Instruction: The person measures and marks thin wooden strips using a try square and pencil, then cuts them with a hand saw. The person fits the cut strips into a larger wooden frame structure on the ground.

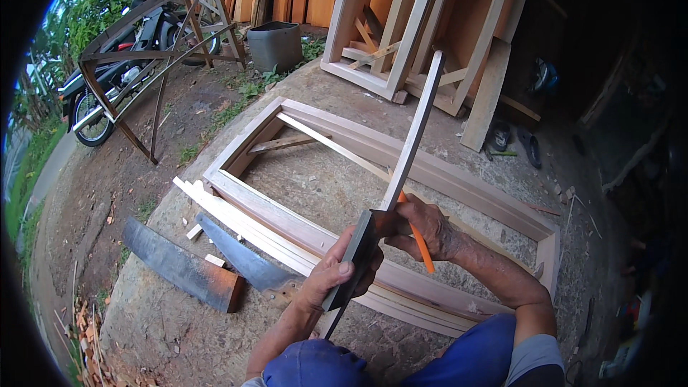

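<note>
On the concrete floor (pixel 161 330), a wooden frame (pixel 444 163) is laid; near the floor's left edge, a saw (pixel 240 251) and dark board (pixel 172 261) (orange at one end) are set.

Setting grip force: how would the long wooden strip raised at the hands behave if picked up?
The strip looks slim, so it's probably light for its length. Its long free end may flex slightly and tends to tip an off-centre grip.

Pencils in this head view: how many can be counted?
1: the orange pencil in the right hand, beside the long wooden strip. Others could be hidden behind the hands or timber.
</note>
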A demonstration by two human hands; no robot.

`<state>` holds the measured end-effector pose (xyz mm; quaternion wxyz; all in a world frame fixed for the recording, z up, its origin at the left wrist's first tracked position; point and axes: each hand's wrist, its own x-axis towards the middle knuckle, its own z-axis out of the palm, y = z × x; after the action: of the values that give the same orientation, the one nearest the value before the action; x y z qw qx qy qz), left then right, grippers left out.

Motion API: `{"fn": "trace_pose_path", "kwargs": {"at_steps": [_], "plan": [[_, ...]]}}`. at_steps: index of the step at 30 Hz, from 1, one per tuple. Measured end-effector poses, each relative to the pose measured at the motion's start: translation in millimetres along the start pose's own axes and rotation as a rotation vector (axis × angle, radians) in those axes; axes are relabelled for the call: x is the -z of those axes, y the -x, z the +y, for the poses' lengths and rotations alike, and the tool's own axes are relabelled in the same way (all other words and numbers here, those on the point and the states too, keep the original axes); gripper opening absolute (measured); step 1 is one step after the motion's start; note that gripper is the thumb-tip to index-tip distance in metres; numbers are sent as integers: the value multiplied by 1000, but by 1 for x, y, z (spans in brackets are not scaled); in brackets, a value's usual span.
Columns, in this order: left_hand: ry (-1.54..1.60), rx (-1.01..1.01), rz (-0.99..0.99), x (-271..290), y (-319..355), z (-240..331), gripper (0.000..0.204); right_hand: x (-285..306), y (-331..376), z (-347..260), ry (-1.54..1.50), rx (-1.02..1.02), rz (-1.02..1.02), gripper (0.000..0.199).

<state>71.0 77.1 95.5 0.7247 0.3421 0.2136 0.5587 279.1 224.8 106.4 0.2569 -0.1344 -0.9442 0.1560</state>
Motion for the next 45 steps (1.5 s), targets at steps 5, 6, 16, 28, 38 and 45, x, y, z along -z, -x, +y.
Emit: {"fn": "trace_pose_path", "kwargs": {"at_steps": [5,6,16,28,38,45], "plan": [[42,-31,0,4,1,-5,96,0,-3,-3,-56,-4,1,56],[62,-44,-10,5,1,-7,92,1,-4,-3,-42,-3,-12,55],[521,-149,-162,42,-1,-22,71,33,-13,9,-507,-148,309,69],[622,-101,-231,43,-4,-37,78,32,-25,-1,-680,-34,166,24],[673,-99,-223,47,-3,-39,77,28,-28,0,-677,-67,143,21],[702,-169,-228,53,-2,-33,70,41,-22,19,-498,-348,-51,26]]}}
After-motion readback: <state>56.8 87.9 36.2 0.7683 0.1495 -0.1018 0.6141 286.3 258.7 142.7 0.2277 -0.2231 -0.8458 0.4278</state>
